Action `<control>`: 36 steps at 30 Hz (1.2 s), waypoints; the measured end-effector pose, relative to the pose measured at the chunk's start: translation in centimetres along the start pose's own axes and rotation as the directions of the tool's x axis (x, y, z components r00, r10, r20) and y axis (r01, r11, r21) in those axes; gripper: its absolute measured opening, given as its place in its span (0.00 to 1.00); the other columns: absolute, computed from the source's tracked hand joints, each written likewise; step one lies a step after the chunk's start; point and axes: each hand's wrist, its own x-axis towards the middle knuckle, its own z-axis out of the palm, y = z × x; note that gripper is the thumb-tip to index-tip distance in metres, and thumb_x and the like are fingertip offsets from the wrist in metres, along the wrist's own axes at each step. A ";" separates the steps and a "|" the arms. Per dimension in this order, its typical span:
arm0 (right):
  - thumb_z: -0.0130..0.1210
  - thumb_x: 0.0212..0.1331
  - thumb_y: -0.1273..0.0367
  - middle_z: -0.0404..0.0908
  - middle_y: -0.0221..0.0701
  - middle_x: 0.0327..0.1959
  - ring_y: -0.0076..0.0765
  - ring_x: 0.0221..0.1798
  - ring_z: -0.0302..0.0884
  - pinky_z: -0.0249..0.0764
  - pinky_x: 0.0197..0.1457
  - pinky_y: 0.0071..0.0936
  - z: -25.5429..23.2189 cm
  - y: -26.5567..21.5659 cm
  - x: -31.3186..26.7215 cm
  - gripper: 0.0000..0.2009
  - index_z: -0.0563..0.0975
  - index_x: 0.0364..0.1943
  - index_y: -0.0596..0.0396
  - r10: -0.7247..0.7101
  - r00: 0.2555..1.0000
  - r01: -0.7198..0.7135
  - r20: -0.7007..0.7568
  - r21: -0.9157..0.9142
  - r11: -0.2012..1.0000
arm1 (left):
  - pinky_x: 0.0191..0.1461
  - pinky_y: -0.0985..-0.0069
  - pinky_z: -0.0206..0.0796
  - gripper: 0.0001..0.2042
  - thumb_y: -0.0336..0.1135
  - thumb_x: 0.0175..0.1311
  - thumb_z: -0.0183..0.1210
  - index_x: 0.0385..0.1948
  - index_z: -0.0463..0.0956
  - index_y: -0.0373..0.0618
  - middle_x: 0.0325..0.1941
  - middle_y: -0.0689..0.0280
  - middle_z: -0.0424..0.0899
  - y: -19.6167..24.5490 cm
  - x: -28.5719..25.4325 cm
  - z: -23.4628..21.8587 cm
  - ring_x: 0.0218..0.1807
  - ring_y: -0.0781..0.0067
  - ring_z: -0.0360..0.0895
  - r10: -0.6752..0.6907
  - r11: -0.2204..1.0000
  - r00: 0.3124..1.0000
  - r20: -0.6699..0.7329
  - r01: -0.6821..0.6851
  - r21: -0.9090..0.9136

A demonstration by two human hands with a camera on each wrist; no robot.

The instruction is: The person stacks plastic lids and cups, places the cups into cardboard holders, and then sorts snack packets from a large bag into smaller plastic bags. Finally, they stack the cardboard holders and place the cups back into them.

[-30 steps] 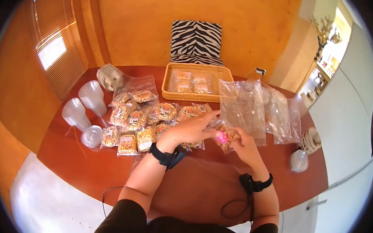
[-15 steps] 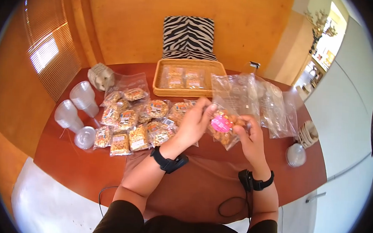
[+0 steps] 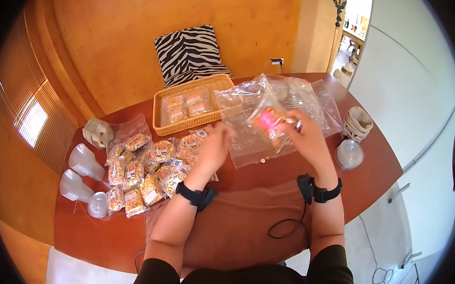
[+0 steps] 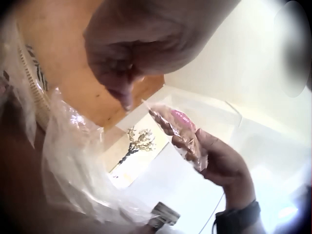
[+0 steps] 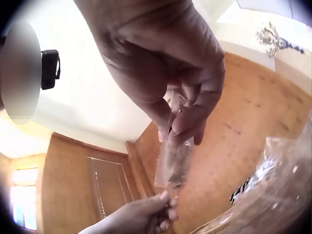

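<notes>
My right hand point(image 3: 308, 140) pinches one edge of a clear packet point(image 3: 268, 119) of brown pieces with a pink label, raised above large clear bags point(image 3: 248, 145). The left wrist view shows this packet point(image 4: 178, 131) tilted, its far edge free of my left hand point(image 4: 146, 44). My left hand point(image 3: 214, 149) hovers beside the heap of snack packets point(image 3: 133, 173), its fingers loosely bent and holding nothing. In the right wrist view the packet point(image 5: 173, 161) hangs from my right fingers, partly hidden by them.
A wicker tray point(image 3: 159, 110) with several packets stands at the back. Stacked clear cups point(image 3: 76, 185) and a grey fibre stack point(image 3: 98, 131) are at the left; another fibre stack point(image 3: 358, 124) and a clear domed stack point(image 3: 350, 154) are at the right.
My left hand has let go of the pink-labelled packet and moved away from it. My right hand has carried the packet up over the clear bags. The head view has turned right.
</notes>
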 end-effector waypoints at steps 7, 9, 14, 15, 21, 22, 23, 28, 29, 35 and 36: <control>0.59 0.57 0.67 0.78 0.38 0.29 0.28 0.24 0.76 0.73 0.27 0.24 -2.2 1.1 0.5 0.13 0.74 0.40 0.61 -0.014 0.996 0.009 -0.091 -0.052 0.999 | 0.51 0.58 0.66 0.22 0.46 0.55 0.62 0.45 0.70 0.40 0.49 0.50 0.71 -3.0 0.8 5.1 0.49 0.45 0.72 0.170 0.783 0.936 0.307 -0.318 0.535; 0.60 0.56 0.66 0.78 0.38 0.29 0.28 0.23 0.76 0.72 0.26 0.24 -2.1 1.9 0.6 0.13 0.74 0.40 0.61 -0.071 0.995 0.064 -0.076 -0.091 0.994 | 0.52 0.58 0.66 0.25 0.46 0.54 0.63 0.49 0.68 0.41 0.51 0.49 0.70 -3.5 1.5 5.6 0.50 0.44 0.72 0.110 0.784 0.923 0.368 -0.308 0.539; 0.59 0.58 0.66 0.77 0.30 0.29 0.19 0.27 0.75 0.74 0.26 0.19 -2.1 0.3 0.1 0.12 0.73 0.40 0.59 0.097 0.995 -0.095 0.024 -0.057 0.994 | 0.53 0.59 0.68 0.28 0.43 0.53 0.64 0.54 0.66 0.41 0.51 0.48 0.71 -3.3 1.8 5.7 0.52 0.46 0.72 -0.010 0.827 0.919 0.394 -0.214 0.519; 0.59 0.58 0.67 0.77 0.31 0.29 0.19 0.27 0.75 0.73 0.26 0.19 -2.2 0.5 0.2 0.12 0.73 0.40 0.60 0.099 0.995 -0.097 0.030 -0.059 0.993 | 0.52 0.59 0.68 0.27 0.43 0.54 0.64 0.53 0.66 0.40 0.50 0.48 0.71 -3.5 1.7 5.6 0.52 0.47 0.73 0.004 0.818 0.920 0.392 -0.229 0.528; 0.60 0.55 0.66 0.76 0.36 0.24 0.28 0.21 0.77 0.70 0.24 0.25 -2.3 0.7 -0.1 0.13 0.73 0.37 0.61 0.071 0.997 -0.071 0.019 -0.014 0.997 | 0.47 0.59 0.70 0.17 0.37 0.59 0.57 0.47 0.68 0.40 0.46 0.51 0.74 -5.4 2.4 6.2 0.47 0.48 0.75 0.149 0.753 0.914 0.376 -0.352 0.556; 0.60 0.55 0.67 0.76 0.36 0.24 0.28 0.21 0.77 0.70 0.24 0.25 -2.4 0.9 -0.1 0.12 0.73 0.37 0.61 0.057 0.998 -0.056 0.023 -0.026 0.998 | 0.46 0.59 0.70 0.15 0.35 0.59 0.56 0.46 0.69 0.40 0.45 0.51 0.75 -5.6 2.5 6.4 0.46 0.48 0.76 0.164 0.743 0.914 0.371 -0.362 0.563; 0.60 0.55 0.66 0.76 0.36 0.24 0.28 0.21 0.77 0.71 0.24 0.25 -2.5 0.9 0.0 0.13 0.73 0.36 0.61 0.048 0.998 -0.047 0.031 -0.039 0.998 | 0.46 0.59 0.70 0.14 0.34 0.59 0.55 0.45 0.69 0.41 0.44 0.51 0.75 -5.8 2.7 6.5 0.45 0.48 0.76 0.178 0.732 0.913 0.366 -0.372 0.571; 0.62 0.53 0.66 0.77 0.35 0.24 0.30 0.23 0.79 0.75 0.25 0.23 -3.1 1.7 -0.1 0.14 0.73 0.32 0.64 0.072 0.963 -0.088 0.261 0.051 0.995 | 0.42 0.59 0.71 0.07 0.31 0.57 0.55 0.35 0.73 0.41 0.35 0.52 0.79 -5.9 3.5 5.8 0.39 0.50 0.79 0.215 0.851 0.944 0.249 -0.307 0.426; 0.62 0.53 0.66 0.77 0.35 0.24 0.30 0.23 0.79 0.75 0.24 0.23 -3.1 1.8 -0.1 0.14 0.73 0.31 0.64 0.092 0.942 -0.106 0.322 0.025 0.994 | 0.41 0.59 0.70 0.05 0.31 0.57 0.55 0.33 0.74 0.42 0.32 0.52 0.80 -5.4 3.6 5.5 0.37 0.51 0.79 0.199 0.888 0.958 0.206 -0.265 0.375; 0.60 0.57 0.65 0.79 0.32 0.28 0.25 0.26 0.79 0.76 0.25 0.22 -2.7 4.8 1.3 0.13 0.74 0.35 0.62 0.221 0.882 -0.239 0.417 -0.009 0.971 | 0.38 0.61 0.69 0.04 0.31 0.57 0.57 0.29 0.74 0.43 0.26 0.56 0.81 0.9 2.6 3.3 0.33 0.52 0.79 0.146 0.981 0.989 -0.023 -0.142 0.135; 0.60 0.57 0.65 0.78 0.33 0.27 0.26 0.25 0.79 0.77 0.25 0.22 -2.6 5.3 1.8 0.13 0.74 0.34 0.63 0.207 0.926 -0.233 0.315 0.046 0.972 | 0.38 0.64 0.68 0.04 0.30 0.57 0.57 0.30 0.73 0.42 0.27 0.56 0.80 1.8 2.1 3.1 0.32 0.54 0.78 0.192 0.972 0.981 0.002 -0.190 0.141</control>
